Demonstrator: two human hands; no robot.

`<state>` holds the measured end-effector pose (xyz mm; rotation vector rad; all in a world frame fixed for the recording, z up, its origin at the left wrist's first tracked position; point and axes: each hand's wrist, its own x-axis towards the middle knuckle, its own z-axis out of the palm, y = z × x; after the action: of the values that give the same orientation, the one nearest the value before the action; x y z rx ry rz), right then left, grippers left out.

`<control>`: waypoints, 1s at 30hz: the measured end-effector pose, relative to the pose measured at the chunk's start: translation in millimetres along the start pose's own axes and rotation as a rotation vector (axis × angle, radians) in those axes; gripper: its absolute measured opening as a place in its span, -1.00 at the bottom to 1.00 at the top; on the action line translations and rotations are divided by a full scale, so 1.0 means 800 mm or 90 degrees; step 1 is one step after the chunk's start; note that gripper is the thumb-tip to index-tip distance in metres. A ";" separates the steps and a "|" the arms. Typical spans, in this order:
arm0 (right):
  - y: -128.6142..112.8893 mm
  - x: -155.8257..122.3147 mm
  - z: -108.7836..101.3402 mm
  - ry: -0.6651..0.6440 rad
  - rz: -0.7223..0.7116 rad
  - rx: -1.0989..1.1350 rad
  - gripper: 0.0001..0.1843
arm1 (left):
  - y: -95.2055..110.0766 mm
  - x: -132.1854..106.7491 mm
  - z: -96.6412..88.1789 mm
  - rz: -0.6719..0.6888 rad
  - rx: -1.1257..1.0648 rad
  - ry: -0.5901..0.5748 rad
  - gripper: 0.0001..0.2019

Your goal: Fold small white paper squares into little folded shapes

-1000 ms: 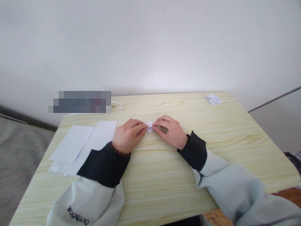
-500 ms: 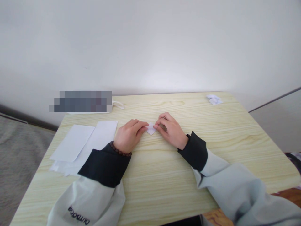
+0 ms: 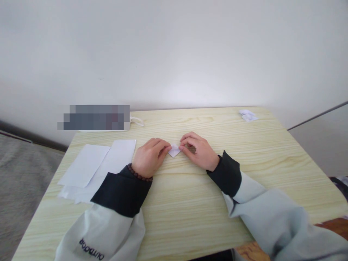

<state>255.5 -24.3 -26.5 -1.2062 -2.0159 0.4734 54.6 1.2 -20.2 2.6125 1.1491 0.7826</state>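
Between my hands is a small folded piece of white paper (image 3: 174,150), its lower point facing me and crease lines across it. My left hand (image 3: 149,156), with a dark beaded bracelet at the wrist, pinches the paper's left corner between thumb and fingers. On the opposite side, my right hand (image 3: 199,150) is closed in a pinch at the right corner, its thumb and index finger together. Both hands rest low over the wooden table (image 3: 179,203). The undersides of the fingers are hidden.
White paper sheets (image 3: 84,165) lie overlapping at the left, partly under my left sleeve. A blurred-out object (image 3: 95,119) with a white loop stands at the back left. Small folded white papers (image 3: 248,115) sit at the back right, near the wall (image 3: 190,54).
My right hand has shifted very slightly down and right at the paper's corner. The folded paper sits a touch lower and shows a little more of its upper part.
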 end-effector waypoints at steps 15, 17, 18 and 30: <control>-0.006 0.002 0.008 -0.031 0.044 -0.121 -0.83 | -0.001 -0.001 0.003 -0.037 0.007 0.006 -0.84; -0.006 0.003 0.009 -0.030 0.047 -0.122 -0.83 | -0.001 -0.002 0.004 -0.040 0.005 0.002 -0.83; -0.007 0.003 0.009 -0.028 0.049 -0.123 -0.83 | -0.001 -0.002 0.004 -0.039 0.005 -0.002 -0.82; -0.012 0.005 0.011 -0.030 0.065 -0.169 -0.89 | 0.004 -0.001 0.004 -0.051 0.039 -0.006 -0.87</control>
<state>242.1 -25.4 -25.0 -1.4760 -2.1133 0.2921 58.1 -1.6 -22.4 2.5972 1.2866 0.7289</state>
